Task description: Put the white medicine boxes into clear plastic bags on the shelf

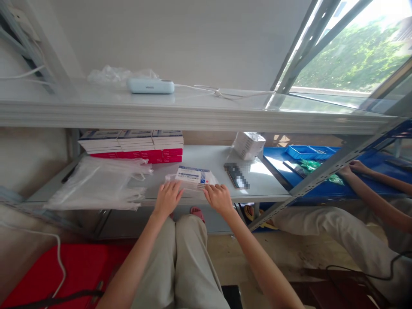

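From my remote seat I judged the bagging to be partway along: one white-and-blue printed box already lay in a clear plastic bag, near the middle of the gray shelf, though I couldn't make out whether the bag was sealed. My right hand had thumb and fingers pinched together on the bag's near right edge; my left hand rested at its near left edge, and I couldn't tell whether those fingers gripped. At far left, the stacked boxes stood outside any bag, so those looked undone, with flat clear bags piled nearer. At far right, another clear bag held a white carton, beyond the smartphone. Farther right, the blue tray had contents too small for me to identify.
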A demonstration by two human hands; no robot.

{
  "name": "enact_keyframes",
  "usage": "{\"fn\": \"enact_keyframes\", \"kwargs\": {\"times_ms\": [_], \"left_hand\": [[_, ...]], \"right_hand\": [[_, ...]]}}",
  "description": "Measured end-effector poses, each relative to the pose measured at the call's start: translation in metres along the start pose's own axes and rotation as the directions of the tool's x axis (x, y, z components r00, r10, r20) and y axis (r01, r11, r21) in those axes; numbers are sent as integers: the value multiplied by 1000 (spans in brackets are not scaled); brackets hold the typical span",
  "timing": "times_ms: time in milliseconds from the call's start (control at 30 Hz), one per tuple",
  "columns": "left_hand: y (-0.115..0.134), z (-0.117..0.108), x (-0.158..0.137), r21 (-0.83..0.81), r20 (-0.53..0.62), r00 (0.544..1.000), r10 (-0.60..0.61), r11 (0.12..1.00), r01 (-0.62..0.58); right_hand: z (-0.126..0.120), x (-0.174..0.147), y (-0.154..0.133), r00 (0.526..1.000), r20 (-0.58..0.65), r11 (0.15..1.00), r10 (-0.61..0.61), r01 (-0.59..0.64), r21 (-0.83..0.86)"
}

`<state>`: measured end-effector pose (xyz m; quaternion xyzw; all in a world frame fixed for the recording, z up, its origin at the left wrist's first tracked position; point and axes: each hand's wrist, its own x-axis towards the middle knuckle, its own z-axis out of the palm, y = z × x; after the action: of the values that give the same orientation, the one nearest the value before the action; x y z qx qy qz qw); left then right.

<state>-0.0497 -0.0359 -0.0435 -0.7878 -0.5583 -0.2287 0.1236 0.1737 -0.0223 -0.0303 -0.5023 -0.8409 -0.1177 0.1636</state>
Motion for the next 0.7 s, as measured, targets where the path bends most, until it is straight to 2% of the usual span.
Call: {"fn": "enact_keyframes", "kwargs": {"times_ms": [67,133,233,300,467,567,700], "left_hand": [[2,9,-11,-72,-23,998,-56,996,54],[2,18,-17,-179,-54,991,-126,977,114],[-2,30,-15,-314,-97,948,-304,913,261],[-7,34,-9,-332,-104,920,-377,885,325],[-22,35,13,-295,-112,904,-412,883,365],[-35,38,32,-382,-35,908,-418,845,375],[-50,49,59,-496,83,926,-367,791,358]], "right_hand": [[10,-14,-2,982,-31,982,186,-185,24],[20,-20,-3,931,-52,932,360,-357,57],[29,-15,0,856,-39,848,516,-503,168],[32,-3,3,828,-16,800,560,-535,272],[37,30,20,782,125,659,610,-589,467],[46,43,29,748,194,601,635,-636,484],[55,51,33,717,221,609,661,-685,400]]}}
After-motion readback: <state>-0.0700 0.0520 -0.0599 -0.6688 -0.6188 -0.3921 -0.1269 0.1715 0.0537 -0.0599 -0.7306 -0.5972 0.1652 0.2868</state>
